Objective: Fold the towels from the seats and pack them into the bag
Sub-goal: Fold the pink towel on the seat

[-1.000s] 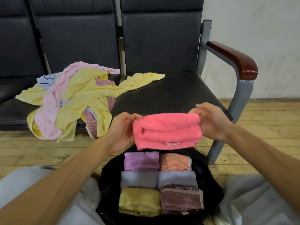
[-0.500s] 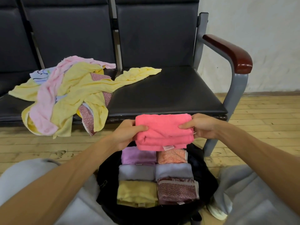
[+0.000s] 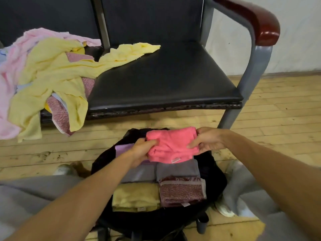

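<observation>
We see left hand and right hand both gripping folded pink towel over open bag.

Folded towels fill the bag under the pink towel; the seat lies open right of the loose towels.

A black padded seat is seen at 12 o'clock, its grey metal frame capped by a glossy red-brown armrest at 1 o'clock. A pale wall is glimpsed at 2, and worn wooden floorboards are spread at 3.
</observation>
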The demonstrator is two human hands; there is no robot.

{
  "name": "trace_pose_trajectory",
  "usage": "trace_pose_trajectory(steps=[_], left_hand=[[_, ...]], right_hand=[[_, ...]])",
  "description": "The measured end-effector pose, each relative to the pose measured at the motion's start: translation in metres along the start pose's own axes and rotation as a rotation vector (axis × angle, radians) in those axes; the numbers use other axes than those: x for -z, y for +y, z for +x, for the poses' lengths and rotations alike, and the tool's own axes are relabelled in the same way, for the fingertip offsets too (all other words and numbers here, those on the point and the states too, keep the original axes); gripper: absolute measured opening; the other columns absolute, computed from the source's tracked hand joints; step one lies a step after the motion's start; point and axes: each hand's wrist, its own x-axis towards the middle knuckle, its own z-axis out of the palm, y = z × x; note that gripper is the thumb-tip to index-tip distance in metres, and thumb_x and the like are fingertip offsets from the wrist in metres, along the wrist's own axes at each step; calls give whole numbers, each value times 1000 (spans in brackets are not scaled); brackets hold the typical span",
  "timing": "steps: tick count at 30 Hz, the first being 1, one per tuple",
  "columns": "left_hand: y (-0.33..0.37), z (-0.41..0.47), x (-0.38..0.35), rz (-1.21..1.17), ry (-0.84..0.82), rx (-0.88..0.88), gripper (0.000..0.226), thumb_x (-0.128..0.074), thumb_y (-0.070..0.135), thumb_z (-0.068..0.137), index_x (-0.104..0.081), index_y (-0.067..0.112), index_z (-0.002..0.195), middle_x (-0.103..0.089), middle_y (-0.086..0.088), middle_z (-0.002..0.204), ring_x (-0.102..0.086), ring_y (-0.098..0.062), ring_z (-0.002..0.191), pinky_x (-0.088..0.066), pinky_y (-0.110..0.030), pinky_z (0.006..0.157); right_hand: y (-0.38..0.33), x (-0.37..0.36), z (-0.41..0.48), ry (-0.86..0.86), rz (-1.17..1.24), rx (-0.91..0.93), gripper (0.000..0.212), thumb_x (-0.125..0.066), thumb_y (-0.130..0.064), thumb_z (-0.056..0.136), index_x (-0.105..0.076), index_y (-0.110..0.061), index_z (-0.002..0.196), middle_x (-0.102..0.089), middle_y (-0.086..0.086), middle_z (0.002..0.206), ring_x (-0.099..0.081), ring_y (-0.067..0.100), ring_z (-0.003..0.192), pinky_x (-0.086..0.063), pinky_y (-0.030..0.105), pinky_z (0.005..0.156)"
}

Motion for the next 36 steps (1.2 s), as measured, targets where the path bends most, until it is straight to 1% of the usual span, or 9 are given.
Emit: trace_pose_trajectory(steps=[5,12,15,22,25,27,30,33,36], left_hand=[[-29,45,-12,82,-12,0,33,-64,12,90,-58,11,122,-70,-12,111,-69,-30,99,-58,-48,83],[-62,100,-29,595,190,-126,39,-65,15,90,-56,3,126,-63,-15,121,-60,-32,110,-45,-34,91],[-78,116,-29,575,230,-124,43,-67,11,89,-56,0,129,-62,-16,123,-59,-32,113,-41,-30,91],[-96,123,-37,653,411,-249,23,-75,14,83,-72,-6,95,-72,-22,93,-57,-19,76,-26,-19,61],[-92,123,-40,684,372,-210,28,-70,19,87,-71,-2,104,-71,-20,100,-65,-28,89,-33,-23,65],[-87,127,-41,780,321,-152,35,-61,25,93,-65,1,119,-67,-20,115,-62,-34,106,-44,-34,82],[-77,123,-42,882,217,-119,43,-50,25,97,-51,5,135,-57,-17,134,-53,-34,122,-40,-39,101],[-62,105,-36,910,117,-108,52,-49,25,96,-39,10,144,-54,-14,137,-54,-33,121,-45,-37,98],[-31,74,-22,939,67,-183,59,-53,17,94,-31,7,147,-57,-15,132,-57,-33,116,-47,-36,93]], right_hand=[[41,15,48,304,107,-15,38,-71,5,83,-60,-1,118,-63,16,122,-61,24,102,-56,29,70],[92,14,104,568,17,18,38,-76,-2,80,-60,-8,113,-65,10,106,-63,34,102,-58,45,80],[104,11,118,702,-179,88,33,-82,-6,72,-60,-13,97,-62,4,92,-61,29,95,-47,34,78],[132,-4,140,769,-335,43,36,-76,-24,83,-68,-2,110,-71,14,103,-64,34,94,-45,31,72],[132,-7,147,784,-312,-47,37,-72,-27,87,-66,2,108,-69,19,101,-64,37,92,-44,33,70],[129,-6,146,754,-309,-74,34,-71,-28,88,-65,2,103,-67,15,91,-62,33,81,-41,30,63],[122,-4,133,743,-389,-96,24,-66,-24,89,-62,0,88,-56,6,71,-54,24,67,-35,29,51],[103,-2,110,732,-520,-129,15,-57,-19,92,-60,-4,91,-56,11,85,-58,30,85,-38,31,65],[63,-3,75,666,-676,-60,24,-49,-13,91,-52,-3,69,-56,8,72,-62,30,80,-43,32,60]])
